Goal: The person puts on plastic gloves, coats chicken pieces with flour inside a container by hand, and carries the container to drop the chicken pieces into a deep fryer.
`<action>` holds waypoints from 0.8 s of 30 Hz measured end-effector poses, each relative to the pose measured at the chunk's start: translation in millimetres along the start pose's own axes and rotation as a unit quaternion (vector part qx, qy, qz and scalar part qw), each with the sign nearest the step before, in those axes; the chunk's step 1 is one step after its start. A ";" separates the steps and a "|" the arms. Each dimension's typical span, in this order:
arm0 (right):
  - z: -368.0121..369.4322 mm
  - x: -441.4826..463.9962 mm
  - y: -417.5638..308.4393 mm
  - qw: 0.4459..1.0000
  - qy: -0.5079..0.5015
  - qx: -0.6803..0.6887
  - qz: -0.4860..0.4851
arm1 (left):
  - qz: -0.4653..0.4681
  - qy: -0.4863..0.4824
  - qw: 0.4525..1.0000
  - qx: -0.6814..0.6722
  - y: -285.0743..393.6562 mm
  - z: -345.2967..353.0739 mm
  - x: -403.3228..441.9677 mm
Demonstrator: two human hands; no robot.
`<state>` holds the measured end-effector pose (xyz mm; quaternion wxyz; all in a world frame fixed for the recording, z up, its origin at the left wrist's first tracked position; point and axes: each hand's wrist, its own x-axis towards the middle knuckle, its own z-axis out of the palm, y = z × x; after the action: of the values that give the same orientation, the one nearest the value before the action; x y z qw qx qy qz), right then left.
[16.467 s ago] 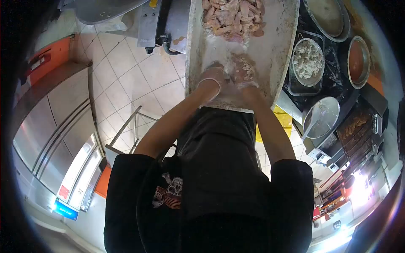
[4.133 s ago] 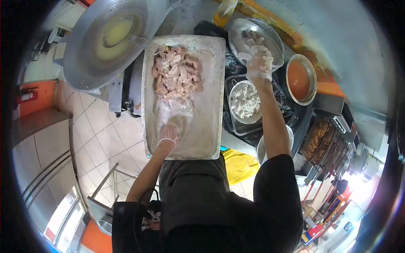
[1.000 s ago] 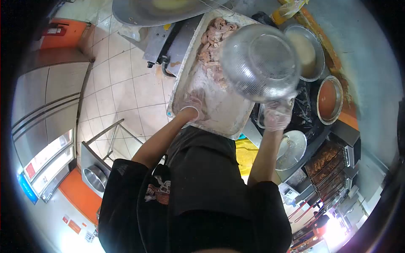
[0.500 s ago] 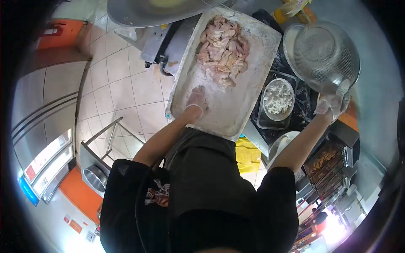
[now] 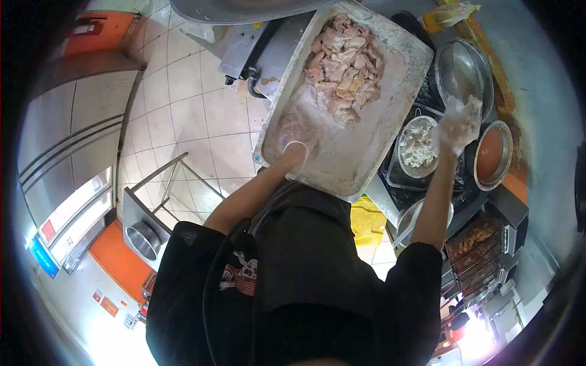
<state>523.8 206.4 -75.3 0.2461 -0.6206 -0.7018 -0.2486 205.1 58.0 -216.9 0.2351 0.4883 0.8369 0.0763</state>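
- Your right hand (image 5: 461, 125) was at the strainer (image 5: 459, 68), which had turned from bottom-up to open side up; I couldn't tell its grip.
- Your left hand (image 5: 296, 129) stayed in the tray (image 5: 342, 161), near the meat pieces (image 5: 348, 67), grip unclear.

Large rectangular off-white tray (image 5: 357, 149), matt and scuffed with a rough, worn rim, moist-looking pale pink raw meat pieces (image 5: 347, 68), wrinkled clear plastic gloves (image 5: 461, 125), round silver-grey metal strainer (image 5: 459, 70) with a faint shine, dull black cloth apron (image 5: 311, 244), smooth square beige floor tiles (image 5: 189, 111)
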 end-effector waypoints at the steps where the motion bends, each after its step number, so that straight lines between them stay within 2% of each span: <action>1: -6.3 -14.6 -19.8 0.998 -0.018 0.048 0.039 | -0.015 -0.078 0.996 0.042 21.6 -26.3 -1.2; 2: -17.6 -35.8 -48.6 0.984 -0.063 0.130 0.106 | -0.030 -0.157 0.983 0.086 31.7 -38.1 -2.5; 4: -39.9 -85.4 -110.8 0.906 -0.226 0.284 0.219 | -0.039 -0.131 0.989 0.050 29.9 -27.8 2.8; 6: -46.5 -134.1 -169.7 0.817 -0.399 0.342 0.238 | -0.041 -0.107 0.993 0.016 24.7 -9.4 11.3; 7: -40.1 -155.7 -193.0 0.786 -0.464 0.339 0.229 | 0.013 -0.210 0.968 0.139 21.3 2.9 18.2; 8: -32.7 -173.9 -213.4 0.771 -0.501 0.325 0.221 | 0.039 -0.261 0.943 0.201 21.2 3.9 16.9; 9: -22.6 -188.0 -228.5 0.772 -0.516 0.301 0.216 | 0.072 -0.308 0.913 0.257 21.1 4.6 15.6; 11: -7.4 -202.6 -251.3 0.804 -0.495 0.244 0.221 | -0.004 -0.146 0.986 0.077 28.0 -15.5 10.3; 14: 5.2 -222.3 -266.4 0.811 -0.487 0.205 0.251 | 0.009 -0.179 0.984 0.008 14.4 -7.6 15.0; 17: 24.6 -222.4 -270.5 0.807 -0.470 0.215 0.286 | 0.058 -0.172 0.983 0.027 -17.4 71.1 20.1; 18: 34.5 -215.3 -267.3 0.802 -0.462 0.228 0.302 | 0.060 -0.168 0.984 0.028 -0.9 48.2 21.0; 19: 41.5 -206.8 -262.4 0.793 -0.455 0.250 0.319 | -0.023 -0.219 0.970 -0.105 27.7 4.0 15.2; 20: 46.5 -193.1 -254.7 0.780 -0.449 0.276 0.337 | -0.106 -0.267 0.929 -0.235 44.4 -19.7 10.2; 21: 52.0 -175.3 -244.5 0.760 -0.444 0.311 0.359 | -0.134 -0.290 0.878 -0.357 54.4 -33.5 12.0; 23: 60.1 -137.1 -221.3 0.707 -0.426 0.387 0.411 | -0.111 -0.330 0.697 -0.627 76.1 -60.3 28.9; 24: 61.8 -119.1 -210.1 0.675 -0.411 0.426 0.441 | -0.099 -0.345 0.617 -0.700 83.3 -67.0 42.3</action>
<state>325.7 135.4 -209.0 0.2516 -0.7259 -0.4065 0.4945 221.3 143.5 -141.8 0.7831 0.0800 0.4306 0.4415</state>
